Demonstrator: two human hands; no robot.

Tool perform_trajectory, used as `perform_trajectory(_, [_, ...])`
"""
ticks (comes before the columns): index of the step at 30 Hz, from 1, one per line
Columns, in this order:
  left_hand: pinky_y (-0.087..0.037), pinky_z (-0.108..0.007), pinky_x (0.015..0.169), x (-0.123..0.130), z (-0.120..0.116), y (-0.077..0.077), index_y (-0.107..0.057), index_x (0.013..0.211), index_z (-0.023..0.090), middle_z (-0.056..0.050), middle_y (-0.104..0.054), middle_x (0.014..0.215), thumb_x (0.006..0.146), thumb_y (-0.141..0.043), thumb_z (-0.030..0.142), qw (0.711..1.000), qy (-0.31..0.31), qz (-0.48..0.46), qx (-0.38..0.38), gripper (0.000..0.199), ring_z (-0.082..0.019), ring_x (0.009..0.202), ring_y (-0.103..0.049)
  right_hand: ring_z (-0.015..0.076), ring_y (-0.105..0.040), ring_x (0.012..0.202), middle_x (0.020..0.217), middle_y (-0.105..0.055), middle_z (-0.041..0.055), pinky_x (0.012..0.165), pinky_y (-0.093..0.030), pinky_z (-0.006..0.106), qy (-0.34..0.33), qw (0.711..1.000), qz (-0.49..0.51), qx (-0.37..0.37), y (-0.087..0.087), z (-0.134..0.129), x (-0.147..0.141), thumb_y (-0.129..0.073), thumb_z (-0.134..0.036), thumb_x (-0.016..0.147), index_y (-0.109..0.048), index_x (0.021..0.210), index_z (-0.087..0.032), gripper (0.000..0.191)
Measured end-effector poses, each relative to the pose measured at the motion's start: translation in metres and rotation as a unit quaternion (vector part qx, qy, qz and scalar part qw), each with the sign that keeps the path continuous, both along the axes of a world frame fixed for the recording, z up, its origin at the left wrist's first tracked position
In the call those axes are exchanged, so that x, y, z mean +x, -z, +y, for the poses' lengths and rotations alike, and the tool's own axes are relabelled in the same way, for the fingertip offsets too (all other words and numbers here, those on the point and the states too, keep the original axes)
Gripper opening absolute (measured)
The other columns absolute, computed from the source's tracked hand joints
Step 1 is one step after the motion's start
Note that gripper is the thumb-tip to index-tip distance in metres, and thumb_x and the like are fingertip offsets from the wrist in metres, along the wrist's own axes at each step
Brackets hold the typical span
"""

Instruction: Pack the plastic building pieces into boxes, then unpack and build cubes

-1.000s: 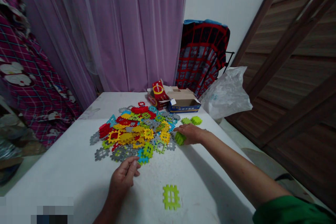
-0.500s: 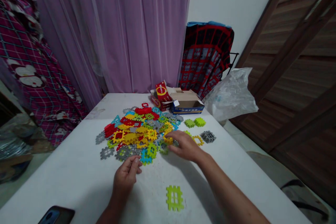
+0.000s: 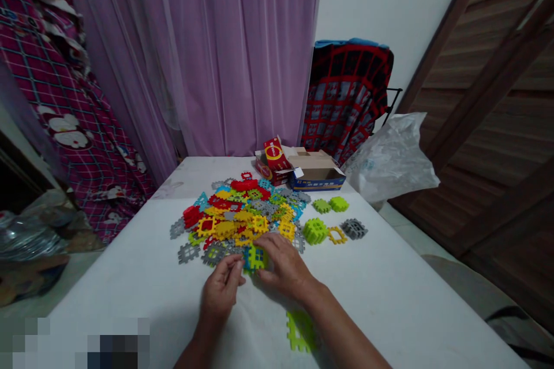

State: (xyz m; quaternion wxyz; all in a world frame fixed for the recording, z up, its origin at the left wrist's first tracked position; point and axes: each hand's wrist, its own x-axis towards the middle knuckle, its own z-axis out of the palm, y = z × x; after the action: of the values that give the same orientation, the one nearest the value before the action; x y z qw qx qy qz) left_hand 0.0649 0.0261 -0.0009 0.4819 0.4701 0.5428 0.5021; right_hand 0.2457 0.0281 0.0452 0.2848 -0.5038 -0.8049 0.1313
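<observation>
A heap of red, yellow, grey, blue and green plastic lattice pieces (image 3: 234, 222) lies on the white table. At the heap's front edge, my right hand (image 3: 279, 259) curves around a green square piece (image 3: 258, 258), thumb and fingers apart; whether it touches the piece is hard to tell. My left hand (image 3: 224, 288) is just left of it, thumb and fingertips pressed together, and anything between them is hidden. Nearer to me lies a single green lattice piece (image 3: 299, 331), partly behind my right forearm.
Right of the heap are a green stack (image 3: 315, 232), a yellow frame (image 3: 337, 235), a grey stack (image 3: 354, 229) and two green piles. Open boxes (image 3: 318, 179) stand at the back, beside a clear plastic bag (image 3: 389, 155). The lower left corner is pixelated.
My right hand has moved left, from the heap's right side to the green piece near my left hand. The green stack it covered now shows. The whole view has shifted slightly.
</observation>
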Motion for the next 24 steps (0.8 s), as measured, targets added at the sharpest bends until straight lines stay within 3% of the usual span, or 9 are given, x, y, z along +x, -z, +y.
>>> perform_trajectory(4, [-0.028, -0.019, 0.035, 0.0024, -0.0004, 0.0017, -0.068, 0.096, 0.017, 0.0, -0.064, 0.059, 0.061, -0.07, 0.065, 0.999, 0.002, -0.024, -0.022, 0.059, -0.01, 0.043, -0.05, 0.0248, -0.052, 0.12, 0.128, -0.059, 0.0096, 0.104, -0.04, 0.042, -0.073, 0.997, 0.027, 0.013, 0.0081, -0.0052, -0.003, -0.058, -0.011, 0.065, -0.05, 0.132, -0.022, 0.069])
perform_trajectory(9, [-0.016, -0.017, 0.034, 0.0035, -0.0015, 0.0, -0.066, 0.091, 0.016, 0.005, -0.055, 0.048, 0.062, -0.072, 0.057, 0.999, 0.003, -0.034, -0.04, 0.051, -0.004, 0.033, -0.034, 0.0248, -0.051, 0.122, 0.129, -0.058, 0.0108, 0.107, -0.04, 0.045, -0.108, 0.991, 0.06, 0.057, 0.0106, -0.0046, -0.0007, -0.055, -0.008, 0.065, -0.044, 0.137, -0.022, 0.074])
perform_trajectory(14, [-0.016, -0.016, 0.034, 0.0035, -0.003, -0.0044, -0.061, 0.089, 0.018, 0.007, -0.055, 0.048, 0.064, -0.071, 0.053, 0.998, 0.003, -0.048, -0.051, 0.045, -0.003, 0.032, -0.032, 0.0259, -0.044, 0.132, 0.139, -0.05, 0.0129, 0.11, -0.039, 0.044, -0.065, 0.995, 0.063, 0.046, 0.0082, -0.0071, -0.001, -0.059, -0.013, 0.068, -0.045, 0.137, -0.021, 0.071])
perform_trajectory(20, [-0.015, -0.017, 0.033, 0.0039, -0.0007, 0.0008, -0.061, 0.088, 0.018, 0.006, -0.055, 0.049, 0.061, -0.072, 0.054, 0.997, 0.003, -0.055, -0.056, 0.046, -0.004, 0.032, -0.034, 0.0263, -0.053, 0.123, 0.133, -0.057, 0.0116, 0.104, -0.046, 0.041, 0.001, 0.999, 0.052, 0.014, 0.008, -0.0098, -0.0055, -0.07, -0.024, 0.069, -0.047, 0.137, -0.021, 0.072])
perform_trajectory(24, [-0.015, -0.017, 0.033, 0.0035, -0.0008, 0.0033, -0.063, 0.101, 0.017, 0.006, -0.057, 0.052, 0.061, -0.071, 0.054, 0.997, 0.011, -0.056, -0.053, 0.055, -0.004, 0.032, -0.033, 0.0271, -0.058, 0.117, 0.129, -0.061, 0.0121, 0.1, -0.049, 0.04, 0.008, 1.0, 0.018, 0.019, 0.0101, -0.0099, -0.0061, -0.072, -0.027, 0.07, -0.051, 0.135, -0.02, 0.068])
